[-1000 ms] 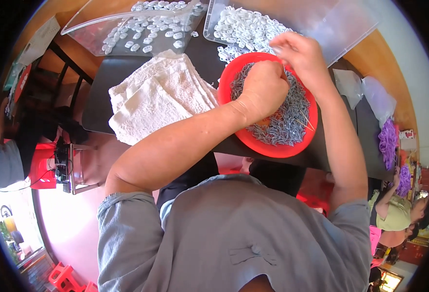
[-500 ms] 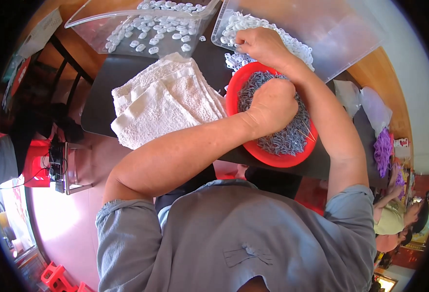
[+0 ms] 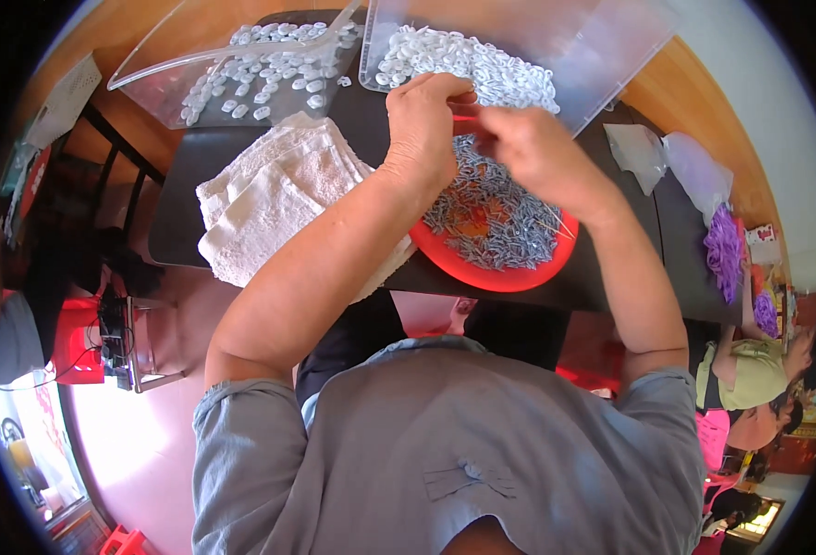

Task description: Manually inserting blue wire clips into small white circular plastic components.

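Observation:
My left hand [image 3: 419, 116] is above the far left rim of a red bowl [image 3: 509, 279], its fingers pinched together. What they hold, if anything, is hidden. Close beside it, my right hand [image 3: 539, 153] hovers over the bowl's far right side, smeared by motion, so its fingers are unclear. Many small grey screw-like pieces [image 3: 509, 231] lie in the bowl, with red bottom showing in the middle. Just beyond my hands, small white plastic pieces [image 3: 509, 72] fill part of a clear bin [image 3: 602, 69]. A folded whitish towel [image 3: 269, 199] lies left of the bowl.
A second clear bin [image 3: 153, 79] on its side at far left holds white oval pieces [image 3: 260, 79]. The dark table [image 3: 175, 222] also bears plastic bags [image 3: 634, 153] at right. Purple strands [image 3: 724, 254] hang beyond its right edge. Other people [image 3: 750, 370] are at far right.
My left hand has left the bowl's middle, moving up and left. My right hand has come back from the white pieces toward my left hand. The view has shifted slightly.

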`<state>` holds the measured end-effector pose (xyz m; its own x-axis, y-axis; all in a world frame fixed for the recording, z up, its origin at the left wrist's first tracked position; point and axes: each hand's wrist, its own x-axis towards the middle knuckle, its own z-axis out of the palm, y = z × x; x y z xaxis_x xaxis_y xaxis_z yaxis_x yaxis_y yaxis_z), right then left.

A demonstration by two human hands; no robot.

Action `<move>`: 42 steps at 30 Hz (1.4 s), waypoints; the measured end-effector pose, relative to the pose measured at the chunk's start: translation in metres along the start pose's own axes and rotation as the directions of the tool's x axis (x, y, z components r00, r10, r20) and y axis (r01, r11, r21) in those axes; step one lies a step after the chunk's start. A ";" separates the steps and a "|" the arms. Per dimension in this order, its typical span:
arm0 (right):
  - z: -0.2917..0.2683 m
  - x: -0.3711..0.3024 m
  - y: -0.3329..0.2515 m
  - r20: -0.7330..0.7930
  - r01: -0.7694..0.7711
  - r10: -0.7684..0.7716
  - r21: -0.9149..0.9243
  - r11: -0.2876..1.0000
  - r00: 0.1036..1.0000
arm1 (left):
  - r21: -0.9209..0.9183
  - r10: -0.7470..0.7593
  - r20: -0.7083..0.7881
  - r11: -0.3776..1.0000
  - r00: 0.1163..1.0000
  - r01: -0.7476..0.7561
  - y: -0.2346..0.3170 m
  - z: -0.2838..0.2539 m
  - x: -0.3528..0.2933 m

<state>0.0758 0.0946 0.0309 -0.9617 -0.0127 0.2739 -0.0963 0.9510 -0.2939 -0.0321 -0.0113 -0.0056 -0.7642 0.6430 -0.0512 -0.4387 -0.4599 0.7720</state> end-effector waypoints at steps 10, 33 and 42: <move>0.031 -0.009 -0.019 -0.117 -0.202 0.347 0.627 0.753 0.931 | -0.299 -0.236 0.001 0.927 0.972 0.225 -0.010 0.001 0.004; -0.006 -0.036 0.031 -0.095 -0.098 0.520 0.938 0.332 0.849 | 0.279 0.128 0.240 0.940 0.962 -0.195 -0.015 0.017 -0.018; -0.005 -0.034 0.020 -0.218 -0.035 0.509 0.897 0.441 0.833 | 0.317 0.153 0.232 0.922 0.961 -0.224 -0.013 0.018 -0.022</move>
<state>0.1083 0.1151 0.0203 -0.7940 0.5405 0.2782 -0.2395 0.1424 -0.9604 -0.0009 -0.0083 -0.0026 -0.6917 0.6891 0.2162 -0.0835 -0.3737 0.9238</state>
